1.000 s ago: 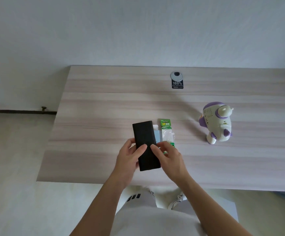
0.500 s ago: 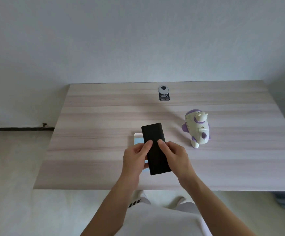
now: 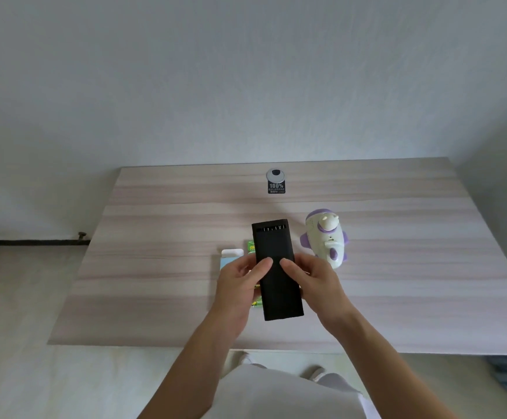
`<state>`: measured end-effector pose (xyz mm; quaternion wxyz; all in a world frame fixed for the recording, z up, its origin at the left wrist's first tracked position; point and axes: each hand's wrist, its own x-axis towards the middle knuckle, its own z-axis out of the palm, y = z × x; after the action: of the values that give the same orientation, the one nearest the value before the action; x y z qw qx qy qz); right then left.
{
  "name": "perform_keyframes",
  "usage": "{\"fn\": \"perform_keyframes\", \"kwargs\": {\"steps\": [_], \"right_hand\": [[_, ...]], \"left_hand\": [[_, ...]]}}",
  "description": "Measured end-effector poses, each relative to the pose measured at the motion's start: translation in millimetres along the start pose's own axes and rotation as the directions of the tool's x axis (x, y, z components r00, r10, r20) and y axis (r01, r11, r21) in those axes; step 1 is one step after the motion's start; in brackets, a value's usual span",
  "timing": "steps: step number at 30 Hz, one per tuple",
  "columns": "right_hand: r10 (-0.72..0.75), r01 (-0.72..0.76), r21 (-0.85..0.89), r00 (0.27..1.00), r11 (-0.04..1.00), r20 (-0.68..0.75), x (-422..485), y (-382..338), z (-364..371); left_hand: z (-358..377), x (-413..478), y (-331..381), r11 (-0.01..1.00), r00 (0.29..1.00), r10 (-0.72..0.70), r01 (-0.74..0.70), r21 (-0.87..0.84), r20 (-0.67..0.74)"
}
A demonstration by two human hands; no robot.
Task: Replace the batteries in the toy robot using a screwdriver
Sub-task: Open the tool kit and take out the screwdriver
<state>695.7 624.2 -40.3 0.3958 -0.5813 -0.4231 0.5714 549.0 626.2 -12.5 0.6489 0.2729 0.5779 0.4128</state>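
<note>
Two hands at work: my left hand [image 3: 237, 285] and right hand [image 3: 318, 282] grip the flat black rectangular screwdriver case [image 3: 273, 241]; the white-and-purple plastic toy robot [image 3: 324, 240] stands just beside it. Tool-fetching step, I judge; next calls for sliding out a driver.

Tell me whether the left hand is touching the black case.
Touching. The head view shows the left hand gripping the black case, thumb across its front.

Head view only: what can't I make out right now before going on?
The black case: pale marks at its far end, too small to identify in the head view.
The green pack: mostly hidden behind the case and the left hand.
The blue box: near part covered by the left hand.
The toy robot: battery cover and screw too small to find.
The right hand: fingers behind the case are hidden.
</note>
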Motion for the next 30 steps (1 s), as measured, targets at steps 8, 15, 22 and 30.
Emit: {"fn": "perform_keyframes", "kwargs": {"steps": [8,15,22,30], "right_hand": [[0.007,-0.008,0.007,1.000,1.000,0.025,5.8,-11.9,-8.5],[-0.083,0.078,-0.075,0.995,0.994,-0.061,20.1,-19.7,-10.9],[-0.004,0.001,0.035,0.996,0.999,0.089,19.0,-19.2,-12.0],[0.021,-0.022,-0.024,0.999,0.999,-0.034,26.2,-17.9,-6.7]], "left_hand": [[17.7,-3.9,0.5,0.995,0.988,-0.030,0.044,0.084,-0.154],[23.5,-4.9,8.2,0.999,0.996,0.010,-0.007,0.038,-0.094],[22.2,0.0,14.1,0.998,0.992,-0.041,0.047,0.044,-0.119],[18.2,1.3,8.7,0.997,0.998,-0.023,0.027,0.070,-0.065]]}}
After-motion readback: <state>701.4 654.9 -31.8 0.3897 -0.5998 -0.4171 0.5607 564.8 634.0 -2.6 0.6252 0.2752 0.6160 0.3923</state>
